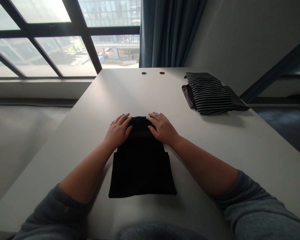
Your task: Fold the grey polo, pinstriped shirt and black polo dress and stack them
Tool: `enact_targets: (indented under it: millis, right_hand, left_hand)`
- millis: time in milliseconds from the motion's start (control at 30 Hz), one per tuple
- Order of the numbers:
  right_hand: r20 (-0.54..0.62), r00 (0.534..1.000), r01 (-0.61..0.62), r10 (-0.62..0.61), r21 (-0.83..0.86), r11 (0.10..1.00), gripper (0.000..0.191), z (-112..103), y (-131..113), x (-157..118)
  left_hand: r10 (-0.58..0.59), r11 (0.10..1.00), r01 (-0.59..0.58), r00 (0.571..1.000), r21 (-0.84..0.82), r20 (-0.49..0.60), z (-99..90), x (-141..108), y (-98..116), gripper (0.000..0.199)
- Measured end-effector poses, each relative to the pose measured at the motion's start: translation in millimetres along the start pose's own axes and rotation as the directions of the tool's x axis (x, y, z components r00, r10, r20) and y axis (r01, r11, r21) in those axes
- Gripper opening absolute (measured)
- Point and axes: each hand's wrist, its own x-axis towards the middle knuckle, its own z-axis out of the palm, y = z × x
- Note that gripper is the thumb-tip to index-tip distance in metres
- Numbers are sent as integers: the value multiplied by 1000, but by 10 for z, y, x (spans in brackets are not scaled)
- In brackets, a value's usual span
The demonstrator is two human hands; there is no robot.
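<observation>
A black folded garment (142, 166) lies on the white table in front of me; which kind of garment it is cannot be made out. Its near part is wider, and the far part steps in to a narrower strip. My left hand (118, 130) rests on the far left corner of the cloth, fingers stretched forward and thumb apart on the fabric. At the far right corner, my right hand (163, 127) lies in much the same way, palm down with fingers extended. Both hands touch the cloth near its far folded edge.
On the white table (90, 133), a black garment with white stripes (211, 93) lies folded at the far right, over dark grey cloth (236, 98). Two round cable holes sit by the back edge. Beyond stand a blue curtain (165, 33) and windows (65, 53).
</observation>
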Motion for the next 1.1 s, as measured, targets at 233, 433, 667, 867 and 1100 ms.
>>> enact_targets:
  millis: [233, 433, 667, 867, 1100]
  right_hand:
    - [330, 933, -110, 143, -118, 987, 77, 340, 153, -11]
    - [345, 925, -116, 157, -135, 984, 83, 324, 186, -3]
    - [232, 861, -416, 452, -189, 889, 113, 299, 247, -187]
    - [242, 899, -380, 365, 21, 925, 92, 333, 229, -163]
    - [167, 907, -417, 386, 229, 880, 101, 299, 181, -181]
  left_hand:
    - [-3, 1000, 0, 974, 13, 229, 415, -38, -147, 72]
    - [-52, 998, 56, 976, -12, 211, 323, -47, -245, 78]
    - [-242, 962, 263, 947, -76, 212, 151, -136, -592, 113]
    - [-165, 895, 219, 972, -388, 166, 190, -122, -578, 128]
    - [-175, 705, 228, 974, -672, 147, 182, -109, -601, 140]
